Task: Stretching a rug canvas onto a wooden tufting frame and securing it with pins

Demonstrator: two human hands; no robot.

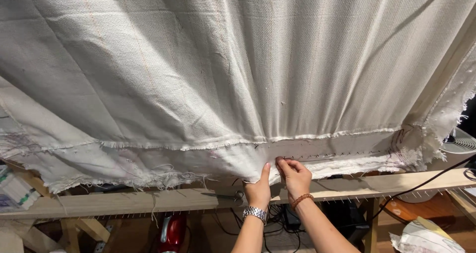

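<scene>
Cloth [238,64]: A big cream cloth hangs in front of me and fills most of what I see. It is loose and has many folds, so it sags on the left. Its low edge is frayed, with threads hanging down.

Frame [124,202]: A long wood bar runs under the cloth, from left to right. It has a row of small sharp pins along it. I think the pins are there to catch the cloth and keep it tight.

Fan [458,144]: A white fan peeks out at the right, behind the cloth.

Red thing [172,233]: Something red sits low down, under the bar. I cannot tell what it is.

Left hand [259,187]: My left grip pinches the low edge of the cloth, thumb up. It has a silver watch [255,214] on the wrist. It pulls the edge down toward the bar.

Right hand [294,176]: My right grip is just beside the left, almost touching it. Its fingers are curled tight on the same edge. It has a bead band [301,200] on the wrist. Both hands hold close together, so the cloth pulls straight at that one spot.

Scissors [223,196]: They lie on the bar, just left of my hands, easy to reach.
</scene>
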